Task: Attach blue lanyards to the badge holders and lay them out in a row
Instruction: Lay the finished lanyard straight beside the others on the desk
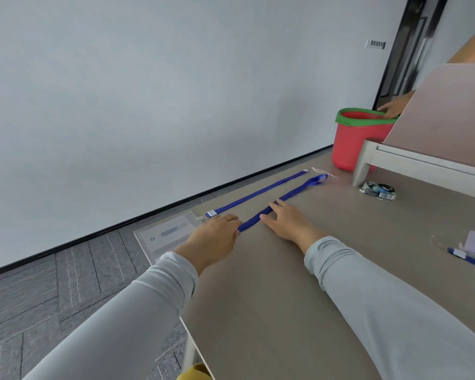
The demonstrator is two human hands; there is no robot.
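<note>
We press straight right fingers (276,208) on the limp, light lanyard (296,191); left fingers (228,218) hide their hold; grip the ends

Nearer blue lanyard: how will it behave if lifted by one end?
Probably floppy: the nearer blue lanyard is a flat strap lying limp along the table, so it should drape. Likely light, being so thin. Its looped far end may drag and twist.
</note>
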